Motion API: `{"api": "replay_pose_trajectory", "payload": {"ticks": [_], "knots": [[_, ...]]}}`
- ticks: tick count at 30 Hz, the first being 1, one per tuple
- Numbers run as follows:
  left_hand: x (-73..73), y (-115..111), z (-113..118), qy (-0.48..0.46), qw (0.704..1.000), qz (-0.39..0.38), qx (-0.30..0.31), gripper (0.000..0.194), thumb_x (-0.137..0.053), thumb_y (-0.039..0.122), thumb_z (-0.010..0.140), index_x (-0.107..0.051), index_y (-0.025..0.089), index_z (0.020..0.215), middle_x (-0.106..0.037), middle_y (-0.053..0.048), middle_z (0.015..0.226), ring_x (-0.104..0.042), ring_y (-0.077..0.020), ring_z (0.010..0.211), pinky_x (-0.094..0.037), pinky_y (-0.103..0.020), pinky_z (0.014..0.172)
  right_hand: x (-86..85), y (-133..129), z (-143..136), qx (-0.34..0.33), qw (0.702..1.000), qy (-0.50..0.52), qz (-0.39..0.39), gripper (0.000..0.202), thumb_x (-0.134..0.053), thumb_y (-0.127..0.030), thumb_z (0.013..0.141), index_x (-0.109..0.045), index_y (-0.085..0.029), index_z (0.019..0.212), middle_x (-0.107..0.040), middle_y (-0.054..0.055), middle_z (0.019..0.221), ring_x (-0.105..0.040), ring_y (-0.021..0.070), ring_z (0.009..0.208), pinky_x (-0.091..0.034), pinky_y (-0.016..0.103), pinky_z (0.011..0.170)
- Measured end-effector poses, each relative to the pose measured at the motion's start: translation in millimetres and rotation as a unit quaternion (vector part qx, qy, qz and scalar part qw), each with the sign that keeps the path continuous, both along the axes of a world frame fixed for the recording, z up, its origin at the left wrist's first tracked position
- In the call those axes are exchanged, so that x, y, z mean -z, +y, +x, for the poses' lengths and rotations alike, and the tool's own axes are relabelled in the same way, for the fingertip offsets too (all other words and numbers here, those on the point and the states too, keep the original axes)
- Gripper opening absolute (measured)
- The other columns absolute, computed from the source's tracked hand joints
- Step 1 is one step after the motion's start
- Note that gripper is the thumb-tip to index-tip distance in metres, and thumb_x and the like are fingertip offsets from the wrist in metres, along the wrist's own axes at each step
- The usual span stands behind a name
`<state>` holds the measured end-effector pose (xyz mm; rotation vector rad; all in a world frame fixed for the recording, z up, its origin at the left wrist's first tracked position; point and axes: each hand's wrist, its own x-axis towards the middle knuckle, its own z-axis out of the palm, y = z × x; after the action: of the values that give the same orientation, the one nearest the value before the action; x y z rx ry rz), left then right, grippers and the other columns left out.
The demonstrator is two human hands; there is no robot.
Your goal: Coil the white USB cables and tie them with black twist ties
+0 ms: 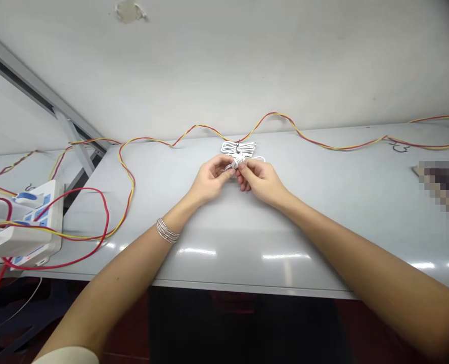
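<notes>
A small bundle of white cable (236,161) is pinched between both hands near the middle of the grey table. My left hand (212,178) has its thumb and fingers closed on the bundle's left side. From the right, my right hand (259,178) grips the same bundle with thumb and forefinger, its other fingers curled below. A short loop of the cable sticks out above my right hand. Just beyond the fingers lies a second coiled white cable (238,147), bound at its middle with a thin black tie.
Red and yellow twisted wires (199,125) run along the wall side of the grey table (232,253). At the left, white power strips (52,217) with plugs and looping red wire stand near a metal frame (78,144). A blurred-out flat object (446,189) lies at the right.
</notes>
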<state>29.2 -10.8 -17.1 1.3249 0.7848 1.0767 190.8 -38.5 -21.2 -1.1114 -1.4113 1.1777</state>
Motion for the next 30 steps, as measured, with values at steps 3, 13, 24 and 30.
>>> {"api": "replay_pose_trajectory", "payload": {"ticks": [3, 13, 24, 30], "knots": [[1.9, 0, -1, 0.008, 1.0, -0.021, -0.01, 0.031, -0.086, 0.021, 0.071, -0.065, 0.014, 0.093, -0.072, -0.004, 0.084, -0.068, -0.0135, 0.078, -0.053, -0.024, 0.076, 1.6, 0, 1, 0.017, 0.999, -0.031, 0.013, 0.046, -0.064, -0.062, 0.089, -0.054, -0.02, 0.073, -0.06, 0.001, 0.07, -0.054, 0.0108, 0.053, -0.044, 0.027, 0.052], [-1.9, -1, -5, 0.007, 0.999, -0.035, 0.026, 0.023, -0.072, 0.027, 0.079, -0.068, 0.017, 0.099, -0.068, 0.002, 0.065, -0.065, -0.0138, 0.056, -0.058, -0.029, 0.061, 5.8, 0, 3, 0.042, 0.988, -0.129, 0.071, 0.03, -0.054, -0.041, 0.096, -0.055, -0.02, 0.075, -0.06, 0.002, 0.069, -0.053, 0.0135, 0.058, -0.042, 0.028, 0.057], [6.0, 4, -9, 0.053, 0.997, 0.049, 0.015, 0.037, -0.081, 0.027, 0.074, -0.078, 0.014, 0.109, -0.076, -0.004, 0.077, -0.067, -0.0136, 0.064, -0.058, -0.026, 0.066, 3.8, 3, 7, 0.015, 0.998, -0.06, 0.027, 0.035, -0.059, -0.049, 0.094, -0.051, -0.022, 0.073, -0.052, -0.002, 0.056, -0.05, 0.0127, 0.05, -0.041, 0.028, 0.051], [10.7, 10, -13, 0.09, 0.992, 0.093, -0.001, 0.036, -0.081, 0.033, 0.075, -0.08, 0.016, 0.107, -0.077, -0.008, 0.088, -0.068, -0.0151, 0.071, -0.057, -0.027, 0.066, 2.8, 4, 8, 0.008, 0.996, -0.076, 0.044, 0.034, -0.056, -0.044, 0.094, -0.05, -0.022, 0.069, -0.052, -0.002, 0.055, -0.048, 0.0121, 0.05, -0.038, 0.027, 0.05]]}}
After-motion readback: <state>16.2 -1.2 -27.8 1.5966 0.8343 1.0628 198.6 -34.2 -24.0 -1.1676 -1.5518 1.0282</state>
